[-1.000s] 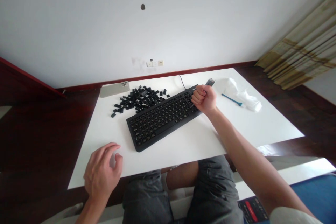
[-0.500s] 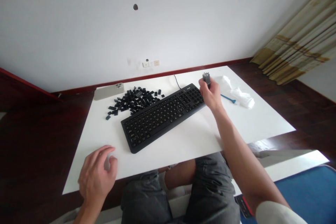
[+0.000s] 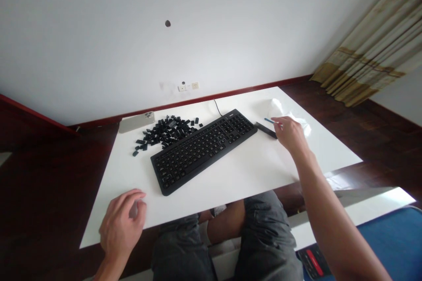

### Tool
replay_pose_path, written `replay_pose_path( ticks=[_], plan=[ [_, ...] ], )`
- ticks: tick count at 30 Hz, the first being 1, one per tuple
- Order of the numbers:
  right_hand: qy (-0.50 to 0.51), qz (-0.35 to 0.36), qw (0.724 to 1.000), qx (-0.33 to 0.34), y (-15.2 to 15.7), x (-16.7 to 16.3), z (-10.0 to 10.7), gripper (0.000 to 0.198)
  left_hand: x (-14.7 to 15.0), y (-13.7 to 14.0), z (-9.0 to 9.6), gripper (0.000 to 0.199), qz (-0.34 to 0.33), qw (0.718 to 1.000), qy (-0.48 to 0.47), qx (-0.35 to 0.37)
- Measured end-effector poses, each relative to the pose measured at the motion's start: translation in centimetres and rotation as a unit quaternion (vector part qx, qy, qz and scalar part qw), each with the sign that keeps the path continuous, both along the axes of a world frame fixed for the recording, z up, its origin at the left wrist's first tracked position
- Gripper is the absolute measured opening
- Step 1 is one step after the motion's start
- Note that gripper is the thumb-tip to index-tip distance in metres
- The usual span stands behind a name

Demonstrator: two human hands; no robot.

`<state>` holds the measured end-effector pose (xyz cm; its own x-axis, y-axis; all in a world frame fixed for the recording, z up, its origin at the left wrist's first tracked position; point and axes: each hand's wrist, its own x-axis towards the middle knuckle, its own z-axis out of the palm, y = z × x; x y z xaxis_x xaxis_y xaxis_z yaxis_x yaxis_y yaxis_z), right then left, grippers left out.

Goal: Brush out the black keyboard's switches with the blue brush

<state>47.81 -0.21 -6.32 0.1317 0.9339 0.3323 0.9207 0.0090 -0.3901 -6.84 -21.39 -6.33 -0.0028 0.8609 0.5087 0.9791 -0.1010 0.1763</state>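
Note:
My right hand pinches a thin blue stick-like tool near the right side of the table; the rest of the tool is hidden by the fingers. Just left of that hand lies a slim black bar-shaped tool, its far end close to the keyboard. The black keyboard sits at a slant, its keycaps off and the bare switch sockets showing. At the front left, my left hand rests on the tabletop, empty, with curved fingers and the thumb apart. A heap of loose black keycaps spreads behind the keyboard.
A phone lies at the back left of the white table. Crumpled white tissue or plastic is at the back right, partly behind my right hand. The keyboard's cable runs over the back edge toward the wall.
The black tool has left my right hand and now lies on the table. That hand has moved right and down onto the blue tool. My left hand stays in place.

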Motion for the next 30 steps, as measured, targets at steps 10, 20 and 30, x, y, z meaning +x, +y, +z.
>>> replay_pose_path(
  ticks=[10, 20, 30],
  plan=[
    [0.014, 0.004, 0.993, -0.119, -1.8, -1.3, 1.4, 0.036, -0.3, 0.1, -0.1, 0.017, -0.003, 1.000, 0.022, 0.000],
    [0.009, 0.158, 0.987, 0.017, -2.5, -6.2, 1.8, 0.036, 0.0, 0.1, -0.1, 0.018, 0.000, 1.000, 0.021, 0.010],
    [-0.026, 0.138, 0.990, 0.009, -2.4, -7.0, 0.4, 0.036, 0.0, 0.0, 0.0, 0.018, -0.006, 1.000, 0.011, 0.020]
  ],
)
